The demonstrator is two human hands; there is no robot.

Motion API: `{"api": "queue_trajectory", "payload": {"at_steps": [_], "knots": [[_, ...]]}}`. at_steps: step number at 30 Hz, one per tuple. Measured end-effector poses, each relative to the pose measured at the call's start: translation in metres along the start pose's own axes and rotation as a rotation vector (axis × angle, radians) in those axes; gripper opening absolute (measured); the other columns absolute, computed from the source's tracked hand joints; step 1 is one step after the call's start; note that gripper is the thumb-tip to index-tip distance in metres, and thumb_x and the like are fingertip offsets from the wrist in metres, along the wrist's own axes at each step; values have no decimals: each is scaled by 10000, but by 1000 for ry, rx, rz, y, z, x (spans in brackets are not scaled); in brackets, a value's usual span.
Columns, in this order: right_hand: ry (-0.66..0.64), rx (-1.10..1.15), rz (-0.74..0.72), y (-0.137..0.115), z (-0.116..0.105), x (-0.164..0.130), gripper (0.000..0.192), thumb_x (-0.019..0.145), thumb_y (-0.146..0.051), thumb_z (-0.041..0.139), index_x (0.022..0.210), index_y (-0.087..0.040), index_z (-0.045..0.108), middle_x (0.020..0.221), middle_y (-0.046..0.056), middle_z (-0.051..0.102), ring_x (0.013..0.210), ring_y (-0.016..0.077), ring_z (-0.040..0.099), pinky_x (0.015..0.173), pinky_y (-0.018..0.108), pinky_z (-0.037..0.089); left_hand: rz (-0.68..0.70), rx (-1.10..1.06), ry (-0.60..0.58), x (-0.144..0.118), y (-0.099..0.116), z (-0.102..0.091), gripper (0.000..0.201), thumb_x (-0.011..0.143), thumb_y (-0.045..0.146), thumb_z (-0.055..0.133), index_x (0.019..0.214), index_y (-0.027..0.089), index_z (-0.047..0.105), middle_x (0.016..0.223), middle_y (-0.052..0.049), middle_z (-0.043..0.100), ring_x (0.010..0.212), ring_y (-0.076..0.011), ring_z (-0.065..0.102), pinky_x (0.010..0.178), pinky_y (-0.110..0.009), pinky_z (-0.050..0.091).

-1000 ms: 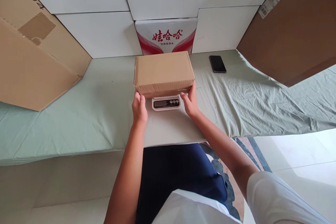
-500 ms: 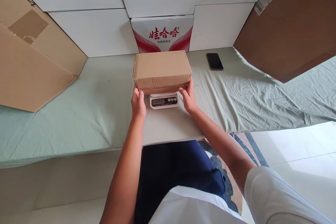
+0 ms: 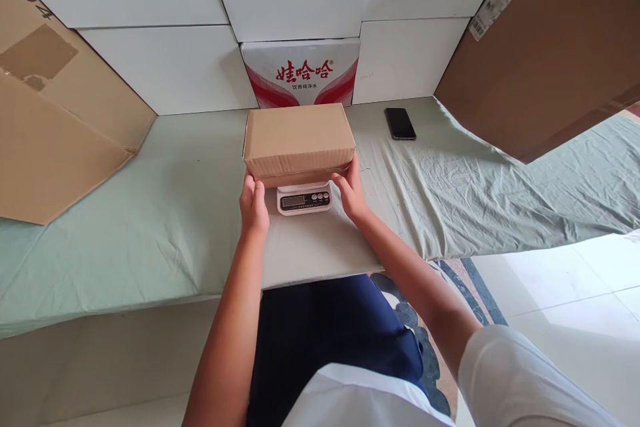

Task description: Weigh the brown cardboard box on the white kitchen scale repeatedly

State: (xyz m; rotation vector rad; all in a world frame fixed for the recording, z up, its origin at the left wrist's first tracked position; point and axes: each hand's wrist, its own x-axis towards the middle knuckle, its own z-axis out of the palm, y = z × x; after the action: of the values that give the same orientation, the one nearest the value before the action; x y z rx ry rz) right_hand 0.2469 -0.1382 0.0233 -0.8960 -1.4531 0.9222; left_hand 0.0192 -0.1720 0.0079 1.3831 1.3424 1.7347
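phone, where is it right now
In the head view the black phone lies flat on the green sheet at the back right, apart from the cardboard box on the scale and near the white wall boxes.

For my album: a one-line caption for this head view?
Both hands, left hand and right hand, touch a cardboard box atop a small scale.

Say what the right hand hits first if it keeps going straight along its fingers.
The right hand points up and away; its fingertips already touch the cardboard box on the scale. So the box's near right corner comes first, though exact depth is unclear.
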Motion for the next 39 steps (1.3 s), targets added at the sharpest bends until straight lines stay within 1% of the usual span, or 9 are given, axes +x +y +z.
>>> {"api": "queue_trajectory", "payload": {"at_steps": [5, 12, 15, 18, 22, 25, 29, 34, 39], "knots": [[-22, -11, -13, 2, -1, 1, 789, 884, -697, 520, 1532, -316, 279, 1611, 79, 407, 1490, 284, 407, 1288, 510, 359, 5, -12, 2, 0, 2, 0, 648, 947, 676, 492, 1416, 240, 590, 1461, -120, 641, 1454, -289, 528, 1259, -422, 378], [-17, 28, -8, 2, -2, 2, 839, 870, -701, 548, 1566, -324, 267, 1626, 82, 398, 1491, 307, 414, 1295, 564, 339, 12, -13, -17, 1, 1, -1, 677, 950, 671, 489, 1471, 244, 554, 1498, -122, 621, 1461, -295, 528, 1244, -434, 401], [12, 30, 8, 6, -5, 3, 848, 880, -706, 527, 1588, -351, 225, 1696, 55, 308, 1572, 301, 325, 1332, 579, 268, 38, -25, 2, 2, -5, -4, 705, 951, 652, 501, 1519, 235, 510, 1614, -119, 517, 1551, -288, 425, 1292, -423, 331], [70, 65, 47, 11, -10, 6, 853, 893, -703, 504, 1599, -399, 134, 1761, 6, 181, 1658, 269, 172, 1361, 597, 177, 14, -51, 78, 5, -13, -10, 734, 954, 642, 488, 1570, 244, 447, 1709, -97, 381, 1624, -261, 286, 1335, -419, 239], [111, 109, 111, 14, -13, 10, 892, 882, -712, 500, 1606, -371, 107, 1790, 20, 78, 1687, 264, 65, 1362, 605, 143, -1, -78, 117, 8, -23, -16, 764, 958, 634, 478, 1593, 214, 411, 1733, -122, 317, 1631, -244, 264, 1342, -421, 227], [129, 136, 142, 14, -12, 11, 896, 870, -716, 502, 1600, -348, 135, 1787, 41, 104, 1685, 271, 78, 1358, 605, 154, 10, -70, 119, 8, -25, -16, 749, 967, 638, 465, 1587, 220, 423, 1731, -114, 327, 1631, -240, 262, 1344, -409, 228], [165, 183, 144, 15, -10, 12, 845, 867, -682, 519, 1579, -358, 201, 1777, 33, 159, 1679, 268, 119, 1349, 618, 176, -5, -74, 142, 8, -25, -16, 731, 975, 642, 445, 1582, 234, 432, 1732, -101, 330, 1636, -247, 247, 1345, -413, 229], [196, 203, 174, 17, -12, 15, 795, 881, -627, 502, 1569, -335, 231, 1763, 53, 209, 1668, 273, 165, 1332, 630, 225, -7, -97, 141, 8, -24, -15, 777, 973, 637, 450, 1598, 179, 398, 1738, -144, 299, 1635, -247, 248, 1347, -413, 221], [186, 210, 197, 19, -14, 17, 823, 870, -622, 502, 1574, -294, 232, 1758, 84, 227, 1649, 278, 232, 1339, 609, 220, -33, -98, 143, 8, -23, -14, 755, 975, 651, 434, 1597, 226, 401, 1744, -109, 295, 1641, -246, 230, 1348, -418, 220]]}}
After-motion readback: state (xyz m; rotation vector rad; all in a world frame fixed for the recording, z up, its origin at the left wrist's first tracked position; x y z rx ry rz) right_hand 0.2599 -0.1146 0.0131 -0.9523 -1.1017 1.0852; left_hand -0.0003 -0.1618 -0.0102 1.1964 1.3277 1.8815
